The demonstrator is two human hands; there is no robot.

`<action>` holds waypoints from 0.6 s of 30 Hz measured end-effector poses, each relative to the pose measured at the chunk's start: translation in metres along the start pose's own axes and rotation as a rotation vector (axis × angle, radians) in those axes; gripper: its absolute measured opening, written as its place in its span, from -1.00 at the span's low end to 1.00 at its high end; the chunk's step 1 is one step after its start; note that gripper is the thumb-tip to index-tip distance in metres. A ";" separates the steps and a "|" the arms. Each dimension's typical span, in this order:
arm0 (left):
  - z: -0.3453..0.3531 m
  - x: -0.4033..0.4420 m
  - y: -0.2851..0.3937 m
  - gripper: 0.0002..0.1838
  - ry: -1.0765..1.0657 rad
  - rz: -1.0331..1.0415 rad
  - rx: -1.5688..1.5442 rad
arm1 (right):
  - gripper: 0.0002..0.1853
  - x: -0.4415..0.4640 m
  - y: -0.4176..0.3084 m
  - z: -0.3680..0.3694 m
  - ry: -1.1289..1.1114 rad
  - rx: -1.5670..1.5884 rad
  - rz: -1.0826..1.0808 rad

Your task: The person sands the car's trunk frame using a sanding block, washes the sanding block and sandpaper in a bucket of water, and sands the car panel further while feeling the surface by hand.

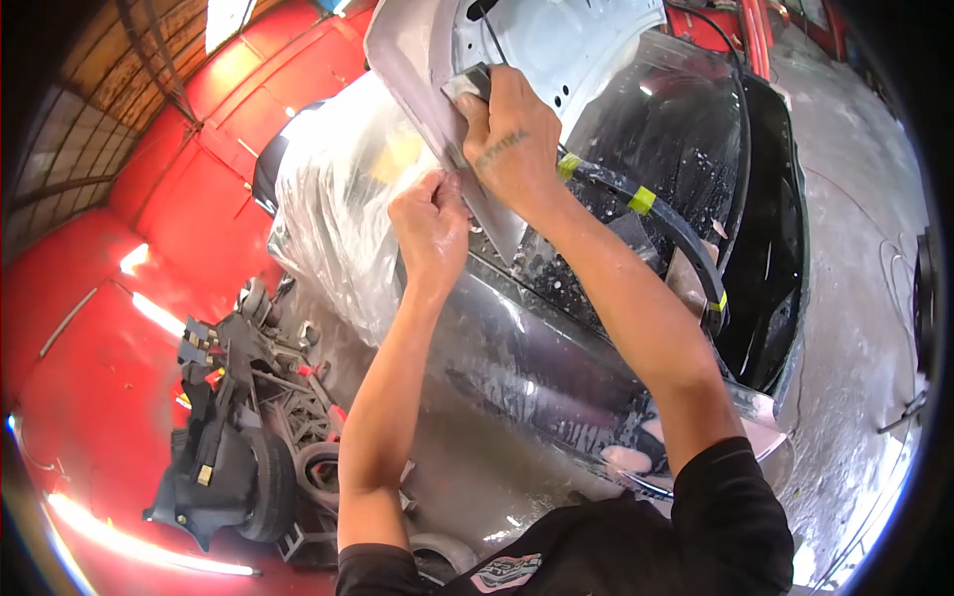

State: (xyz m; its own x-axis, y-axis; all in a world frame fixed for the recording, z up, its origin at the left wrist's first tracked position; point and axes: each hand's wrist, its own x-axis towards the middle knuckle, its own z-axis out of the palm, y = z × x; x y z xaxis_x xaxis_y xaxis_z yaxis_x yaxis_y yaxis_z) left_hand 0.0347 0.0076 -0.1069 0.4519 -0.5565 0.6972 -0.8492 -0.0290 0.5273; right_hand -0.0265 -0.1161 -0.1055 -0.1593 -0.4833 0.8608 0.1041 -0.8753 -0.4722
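Observation:
A raised car lid [402,40] with a dull grey, smeared surface stands in front of me. My right hand [515,144] presses near its edge, with fingers wrapped round a small dark-and-grey sanding block [467,84]. Lower down, my left hand [432,219] has its fingers curled closed at the same edge of the lid. The fingertips are partly hidden, but they seem to pinch the edge. Beneath both arms lies the car's dark, wet bodywork [537,348], streaked with whitish residue.
Clear plastic sheeting [338,189] drapes the car to the left. A black rubber strip [686,238] with yellow-green tape arcs over the open compartment. Car parts and a black liner [214,477] are piled against the red wall [89,377]. Wet concrete floor [845,248] lies at right.

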 end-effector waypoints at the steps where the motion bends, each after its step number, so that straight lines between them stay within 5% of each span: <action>1: -0.002 -0.001 -0.005 -0.70 -0.008 0.030 0.036 | -0.75 -0.003 -0.004 0.000 -0.020 0.009 0.062; 12: 0.005 0.000 -0.004 -0.75 0.058 0.014 -0.176 | -0.71 -0.019 -0.007 0.000 0.022 0.064 0.051; 15: 0.004 0.003 -0.013 -0.73 0.061 0.115 0.056 | -0.68 -0.032 0.006 -0.002 0.025 0.073 0.000; 18: 0.007 -0.001 -0.002 -0.72 0.077 -0.021 -0.126 | -0.65 0.004 -0.004 0.002 0.006 -0.033 0.005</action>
State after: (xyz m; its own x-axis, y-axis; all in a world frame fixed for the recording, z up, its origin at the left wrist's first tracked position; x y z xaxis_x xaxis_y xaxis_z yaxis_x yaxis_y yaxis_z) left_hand 0.0336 0.0027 -0.1120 0.4930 -0.4913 0.7181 -0.8005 0.0673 0.5956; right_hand -0.0251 -0.1147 -0.0999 -0.1649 -0.4878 0.8572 0.0729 -0.8728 -0.4827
